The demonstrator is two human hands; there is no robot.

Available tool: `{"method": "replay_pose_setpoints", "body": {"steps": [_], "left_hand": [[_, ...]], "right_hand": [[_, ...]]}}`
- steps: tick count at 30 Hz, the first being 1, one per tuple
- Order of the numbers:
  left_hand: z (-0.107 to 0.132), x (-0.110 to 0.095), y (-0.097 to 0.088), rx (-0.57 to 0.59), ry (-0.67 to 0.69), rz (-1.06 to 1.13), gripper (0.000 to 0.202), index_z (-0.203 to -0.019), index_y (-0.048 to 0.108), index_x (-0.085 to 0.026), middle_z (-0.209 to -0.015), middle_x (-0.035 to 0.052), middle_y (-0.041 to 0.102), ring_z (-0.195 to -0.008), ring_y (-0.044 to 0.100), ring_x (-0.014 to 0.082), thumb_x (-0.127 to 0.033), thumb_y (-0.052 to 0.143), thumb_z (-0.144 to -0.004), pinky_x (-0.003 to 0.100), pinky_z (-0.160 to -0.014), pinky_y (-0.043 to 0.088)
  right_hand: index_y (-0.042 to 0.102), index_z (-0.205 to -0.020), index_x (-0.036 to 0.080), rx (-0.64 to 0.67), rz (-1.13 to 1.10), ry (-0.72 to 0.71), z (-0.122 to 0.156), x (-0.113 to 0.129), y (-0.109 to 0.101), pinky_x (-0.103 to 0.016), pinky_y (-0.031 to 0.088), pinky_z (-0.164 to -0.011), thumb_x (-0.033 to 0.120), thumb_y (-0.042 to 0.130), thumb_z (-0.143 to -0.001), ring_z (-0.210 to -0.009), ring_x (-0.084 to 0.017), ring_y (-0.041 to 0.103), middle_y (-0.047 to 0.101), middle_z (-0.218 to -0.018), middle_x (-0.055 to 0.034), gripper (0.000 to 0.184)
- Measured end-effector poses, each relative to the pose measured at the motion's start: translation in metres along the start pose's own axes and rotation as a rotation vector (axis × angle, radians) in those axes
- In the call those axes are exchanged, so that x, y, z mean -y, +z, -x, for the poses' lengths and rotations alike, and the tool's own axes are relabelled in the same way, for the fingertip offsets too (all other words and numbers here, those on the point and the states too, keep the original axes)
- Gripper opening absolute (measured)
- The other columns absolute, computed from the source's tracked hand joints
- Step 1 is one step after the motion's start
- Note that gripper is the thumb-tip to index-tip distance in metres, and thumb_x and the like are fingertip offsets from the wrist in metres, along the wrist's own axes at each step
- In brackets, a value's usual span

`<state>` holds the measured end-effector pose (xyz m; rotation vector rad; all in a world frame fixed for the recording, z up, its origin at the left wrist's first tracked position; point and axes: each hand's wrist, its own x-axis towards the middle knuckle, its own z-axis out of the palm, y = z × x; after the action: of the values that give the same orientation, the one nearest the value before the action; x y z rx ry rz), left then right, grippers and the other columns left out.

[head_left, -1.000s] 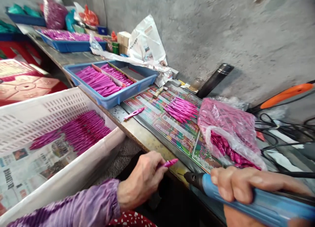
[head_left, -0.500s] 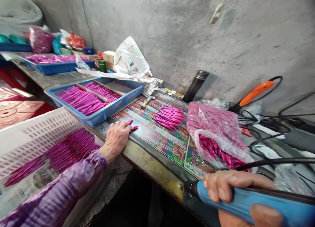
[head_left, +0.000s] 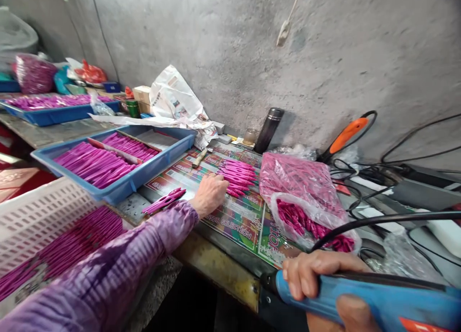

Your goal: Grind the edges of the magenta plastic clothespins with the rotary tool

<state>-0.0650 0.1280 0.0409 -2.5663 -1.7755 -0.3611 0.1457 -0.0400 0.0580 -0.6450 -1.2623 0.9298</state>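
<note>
My left hand [head_left: 211,193], in a purple sleeve, reaches to the left edge of a pile of pink pens [head_left: 240,176] on a printed sheet [head_left: 230,224]. Its fingers are bent and their tips hidden, so its grip cannot be made out. A few pink pens [head_left: 163,201] lie apart by the bench edge, left of this hand. My right hand [head_left: 317,279] is wrapped around a blue power tool [head_left: 363,293] with a dark nose pointing left. An open plastic bag [head_left: 298,176] holds short pink pen parts [head_left: 298,219] between the pile and the tool.
A blue tray [head_left: 122,190] with divided rows of pens stands left, with a white slotted basket [head_left: 43,226] below it. Behind are a small brush-like tool [head_left: 199,158], a dark flask [head_left: 268,130], and an orange-handled tool [head_left: 347,135]. Black cables [head_left: 382,221] run along the right.
My left hand has moved right from the bench edge to the pile, leaving the few pens it was at. The view has shifted right; my right hand still holds the tool.
</note>
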Motion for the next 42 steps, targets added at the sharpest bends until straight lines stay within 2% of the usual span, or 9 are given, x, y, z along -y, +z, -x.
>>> {"method": "replay_pose_setpoints", "body": {"steps": [7, 15, 19, 23, 28, 32, 35, 39, 42], "left_hand": [[-0.039, -0.014, 0.017, -0.006, 0.064, -0.016, 0.020, -0.105, 0.079, -0.019, -0.109, 0.0132, 0.075, -0.111, 0.069, 0.0281, -0.022, 0.060, -0.102, 0.037, -0.094, 0.050], [-0.048, -0.009, 0.026, 0.035, 0.012, -0.001, 0.020, -0.109, 0.079, -0.020, -0.113, 0.0128, 0.076, -0.112, 0.071, 0.0278, -0.030, 0.063, -0.103, 0.032, -0.087, 0.053], [-0.043, -0.007, 0.022, 0.059, 0.001, 0.021, 0.018, -0.106, 0.080, -0.021, -0.113, 0.0111, 0.076, -0.110, 0.072, 0.0262, -0.029, 0.066, -0.100, 0.031, -0.088, 0.052], [-0.035, -0.008, 0.018, 0.059, -0.012, 0.048, 0.014, -0.104, 0.079, -0.021, -0.111, 0.0101, 0.076, -0.110, 0.072, 0.0259, -0.026, 0.068, -0.097, 0.030, -0.088, 0.052], [-0.025, -0.009, 0.016, 0.030, -0.028, 0.107, 0.011, -0.098, 0.079, -0.021, -0.107, 0.0100, 0.075, -0.107, 0.071, 0.0266, -0.024, 0.069, -0.094, 0.032, -0.087, 0.052], [-0.016, -0.007, 0.013, -0.019, -0.016, 0.195, 0.007, -0.093, 0.076, -0.018, -0.105, 0.0105, 0.075, -0.105, 0.070, 0.0267, -0.020, 0.070, -0.092, 0.033, -0.090, 0.051], [-0.009, -0.006, 0.008, -0.057, -0.022, 0.293, 0.007, -0.094, 0.074, -0.016, -0.094, 0.0085, 0.075, -0.094, 0.071, 0.0235, -0.015, 0.068, -0.092, 0.032, -0.086, 0.052], [0.007, -0.008, 0.001, -0.085, -0.030, 0.443, 0.008, -0.095, 0.073, -0.015, -0.078, 0.0013, 0.071, -0.072, 0.067, 0.0153, -0.016, 0.064, -0.094, 0.025, -0.071, 0.050], [0.023, -0.010, -0.002, -0.042, -0.049, 0.660, 0.012, -0.096, 0.072, -0.015, -0.070, -0.0028, 0.067, -0.059, 0.064, 0.0110, -0.014, 0.061, -0.091, 0.020, -0.059, 0.049]], "right_hand": [[0.066, -0.098, 0.027, -0.007, -0.004, 0.002, -0.002, -0.002, -0.006, -0.031, 0.055, -0.061, 0.049, 0.064, -0.098, -0.060, -0.015, 0.061, 0.061, -0.068, 0.0011, 0.023], [0.066, -0.089, 0.026, -0.137, 0.015, 0.036, -0.008, 0.002, 0.004, -0.030, 0.053, -0.058, 0.055, 0.073, -0.091, -0.057, -0.013, 0.057, 0.058, -0.065, 0.0030, 0.030], [0.065, -0.089, 0.025, -0.175, -0.001, 0.050, -0.006, 0.003, 0.003, -0.031, 0.053, -0.061, 0.052, 0.073, -0.091, -0.058, -0.013, 0.056, 0.057, -0.066, 0.0032, 0.028], [0.064, -0.089, 0.024, -0.215, 0.036, 0.002, -0.007, 0.002, 0.005, -0.033, 0.053, -0.064, 0.051, 0.073, -0.090, -0.060, -0.014, 0.056, 0.057, -0.067, 0.0036, 0.028], [0.065, -0.091, 0.023, -0.275, 0.088, -0.063, -0.015, -0.011, 0.012, -0.034, 0.053, -0.069, 0.043, 0.071, -0.092, -0.064, -0.014, 0.058, 0.060, -0.071, 0.0027, 0.022], [0.064, -0.088, 0.021, -0.296, 0.081, -0.096, -0.020, -0.022, 0.010, -0.034, 0.052, -0.069, 0.044, 0.072, -0.091, -0.062, -0.014, 0.057, 0.059, -0.069, 0.0028, 0.024], [0.063, -0.088, 0.021, -0.315, 0.074, -0.115, -0.022, -0.027, 0.009, -0.034, 0.052, -0.069, 0.043, 0.072, -0.091, -0.062, -0.014, 0.058, 0.059, -0.069, 0.0029, 0.023], [0.063, -0.088, 0.021, -0.332, 0.067, -0.121, -0.026, -0.030, 0.013, -0.034, 0.053, -0.069, 0.044, 0.072, -0.091, -0.062, -0.014, 0.058, 0.059, -0.069, 0.0030, 0.025], [0.063, -0.087, 0.020, -0.338, 0.063, -0.123, -0.029, -0.033, 0.018, -0.035, 0.053, -0.069, 0.043, 0.074, -0.090, -0.063, -0.015, 0.058, 0.059, -0.069, 0.0029, 0.025]]}}
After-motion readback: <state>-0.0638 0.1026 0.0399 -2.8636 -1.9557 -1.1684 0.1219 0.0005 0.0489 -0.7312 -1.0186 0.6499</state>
